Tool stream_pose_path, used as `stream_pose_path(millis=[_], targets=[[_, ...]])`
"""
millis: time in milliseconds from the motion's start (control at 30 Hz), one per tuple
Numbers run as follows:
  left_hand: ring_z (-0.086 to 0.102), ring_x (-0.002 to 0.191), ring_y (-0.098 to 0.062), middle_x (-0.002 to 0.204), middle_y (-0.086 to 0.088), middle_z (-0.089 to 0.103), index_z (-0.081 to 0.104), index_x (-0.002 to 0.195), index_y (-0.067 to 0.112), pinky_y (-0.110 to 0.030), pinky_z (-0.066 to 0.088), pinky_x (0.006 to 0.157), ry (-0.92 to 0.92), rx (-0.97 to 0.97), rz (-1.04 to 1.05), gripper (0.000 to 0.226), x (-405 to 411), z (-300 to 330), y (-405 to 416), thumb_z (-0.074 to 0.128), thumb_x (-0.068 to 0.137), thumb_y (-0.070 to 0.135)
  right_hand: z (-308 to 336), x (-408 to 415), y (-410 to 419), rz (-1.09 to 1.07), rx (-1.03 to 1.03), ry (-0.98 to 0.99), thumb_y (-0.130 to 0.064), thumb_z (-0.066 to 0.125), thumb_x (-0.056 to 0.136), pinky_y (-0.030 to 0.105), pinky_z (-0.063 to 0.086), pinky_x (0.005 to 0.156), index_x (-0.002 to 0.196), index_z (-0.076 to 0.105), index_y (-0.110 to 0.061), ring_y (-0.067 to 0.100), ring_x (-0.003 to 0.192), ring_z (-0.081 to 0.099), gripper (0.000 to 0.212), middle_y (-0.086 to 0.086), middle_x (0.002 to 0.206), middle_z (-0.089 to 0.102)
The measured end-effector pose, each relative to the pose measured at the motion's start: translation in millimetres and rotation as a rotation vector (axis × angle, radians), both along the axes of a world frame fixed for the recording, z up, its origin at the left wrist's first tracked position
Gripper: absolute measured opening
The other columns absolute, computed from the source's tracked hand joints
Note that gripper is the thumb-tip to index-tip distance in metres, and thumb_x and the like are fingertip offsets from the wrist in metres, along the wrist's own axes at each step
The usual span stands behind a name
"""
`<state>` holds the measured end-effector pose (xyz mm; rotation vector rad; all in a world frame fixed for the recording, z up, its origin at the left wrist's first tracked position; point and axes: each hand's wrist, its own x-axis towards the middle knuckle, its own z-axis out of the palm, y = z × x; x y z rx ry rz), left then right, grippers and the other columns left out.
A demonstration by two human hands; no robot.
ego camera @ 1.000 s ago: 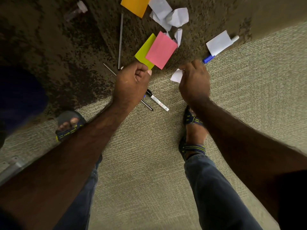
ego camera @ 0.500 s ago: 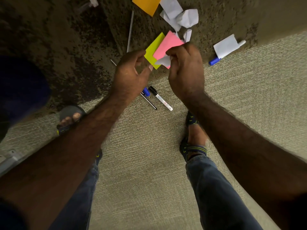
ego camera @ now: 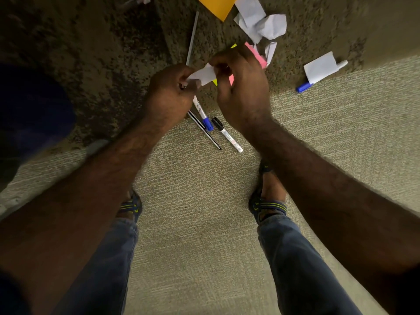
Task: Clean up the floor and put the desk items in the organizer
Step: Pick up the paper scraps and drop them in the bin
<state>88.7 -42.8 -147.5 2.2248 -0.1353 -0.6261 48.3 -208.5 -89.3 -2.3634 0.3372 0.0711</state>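
Both hands meet over the dark carpet and pinch one small white paper scrap [ego camera: 203,75] between them. My left hand [ego camera: 169,89] grips its left end, my right hand [ego camera: 241,87] its right end. A blue-capped marker [ego camera: 203,114] sticks out from under my left hand; whether that hand holds it I cannot tell. Beside it on the floor lie a thin black pen [ego camera: 209,137] and a black-capped white marker [ego camera: 228,136]. My right hand mostly hides a pink note [ego camera: 258,55] and a yellow-green note [ego camera: 234,45].
Further out lie an orange note [ego camera: 217,4], crumpled white paper [ego camera: 263,23], a thin grey rod [ego camera: 192,37], and a folded white paper [ego camera: 320,67] over another blue-capped marker [ego camera: 303,87]. My sandalled feet [ego camera: 268,201] stand on the light carpet. A dark blue shape [ego camera: 29,114] fills the left.
My right hand picked the white scrap off the floor and lifted it toward my left hand. My left hand opened, rose off the pens and closed on the scrap's other end.
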Motion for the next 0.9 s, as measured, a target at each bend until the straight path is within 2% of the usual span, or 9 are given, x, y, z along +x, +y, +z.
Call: stream_pose_path(millis=[100, 167, 300, 367, 500, 567, 633, 700, 900], targets=[[0.066, 0.076, 0.01, 0.092, 0.009, 0.071, 0.073, 0.102, 0.015, -0.003, 0.051, 0.07, 0.046, 0.039, 0.045, 0.019, 2.0, -2.0, 2.8, 0.07, 0.091, 0.03, 0.0, 8.0, -1.3, 0.001, 0.01, 0.017, -0.006, 0.059, 0.093, 0.043, 0.054, 0.081, 0.106, 0.074, -0.005, 0.025, 0.094, 0.067, 0.02, 0.01, 0.104, 0.071], [0.064, 0.075, 0.018, 0.09, 0.011, 0.071, 0.073, 0.098, 0.016, -0.005, 0.053, 0.07, 0.062, 0.041, 0.077, 0.015, 4.3, -1.8, 3.8, 0.07, 0.091, 0.029, -2.0, 11.4, -3.2, -0.024, 0.024, 0.031, -0.005, 0.059, 0.092, 0.037, 0.055, 0.076, 0.106, 0.074, -0.006, 0.021, 0.09, 0.067, 0.02, 0.008, 0.103, 0.071], [0.071, 0.084, 0.006, 0.094, 0.01, 0.074, 0.073, 0.101, 0.015, -0.026, 0.063, 0.084, 0.107, 0.014, 0.164, 0.019, 9.5, 2.8, 3.6, 0.069, 0.091, 0.03, -12.4, 15.9, -14.1, -0.107, -0.015, 0.026, -0.005, 0.058, 0.092, 0.041, 0.057, 0.077, 0.106, 0.074, -0.007, 0.022, 0.09, 0.069, 0.021, 0.009, 0.105, 0.071], [0.074, 0.088, 0.0, 0.096, 0.008, 0.076, 0.073, 0.102, 0.016, -0.03, 0.064, 0.085, 0.122, 0.016, 0.195, 0.02, 11.5, 5.0, 3.2, 0.069, 0.09, 0.031, -20.7, 18.0, -23.3, -0.193, -0.061, 0.014, -0.008, 0.059, 0.093, 0.042, 0.057, 0.078, 0.104, 0.074, -0.007, 0.022, 0.089, 0.069, 0.019, 0.01, 0.102, 0.07], [0.075, 0.09, -0.002, 0.101, 0.003, 0.078, 0.072, 0.103, 0.014, -0.03, 0.064, 0.085, 0.128, 0.022, 0.218, 0.02, 12.6, 6.9, 4.8, 0.069, 0.091, 0.03, -38.5, 18.9, -48.9, -0.252, -0.141, 0.096, -0.017, 0.062, 0.091, 0.022, 0.049, 0.079, 0.112, 0.071, -0.008, 0.014, 0.092, 0.064, 0.024, 0.012, 0.11, 0.067], [0.074, 0.087, -0.001, 0.1, 0.002, 0.078, 0.072, 0.102, 0.012, -0.029, 0.064, 0.083, 0.117, 0.038, 0.218, 0.02, 11.4, 6.4, 6.3, 0.07, 0.091, 0.029, -47.0, 19.1, -61.7, -0.233, -0.184, 0.17, -0.009, 0.056, 0.086, 0.027, 0.05, 0.084, 0.118, 0.069, -0.007, 0.022, 0.1, 0.064, 0.035, 0.014, 0.119, 0.063], [0.069, 0.081, 0.011, 0.099, 0.004, 0.077, 0.072, 0.102, 0.012, -0.02, 0.062, 0.079, 0.113, 0.04, 0.219, 0.02, 9.6, 4.7, 7.4, 0.07, 0.092, 0.028, -52.4, 19.1, -71.0, -0.197, -0.19, 0.238, -0.001, 0.046, 0.074, 0.038, 0.053, 0.092, 0.117, 0.069, -0.008, 0.03, 0.105, 0.064, 0.05, 0.014, 0.123, 0.06], [0.064, 0.079, 0.019, 0.1, 0.007, 0.075, 0.072, 0.103, 0.011, -0.015, 0.06, 0.077, 0.114, 0.041, 0.212, 0.019, 7.3, 3.3, 7.9, 0.07, 0.092, 0.027, -55.8, 18.8, -76.3, -0.157, -0.218, 0.286, -0.001, 0.04, 0.068, 0.038, 0.053, 0.092, 0.112, 0.069, -0.012, 0.029, 0.107, 0.063, 0.054, 0.012, 0.124, 0.06], [0.075, 0.089, -0.008, 0.099, -0.001, 0.078, 0.07, 0.098, 0.007, -0.03, 0.062, 0.079, 0.115, 0.057, 0.224, 0.02, -2.6, 2.2, 6.1, 0.07, 0.092, 0.027, -62.3, 19.9, -80.0, -0.146, -0.229, 0.343, -0.003, 0.048, 0.086, 0.025, 0.044, 0.092, 0.109, 0.074, -0.009, 0.029, 0.115, 0.062, 0.036, 0.014, 0.123, 0.066]])
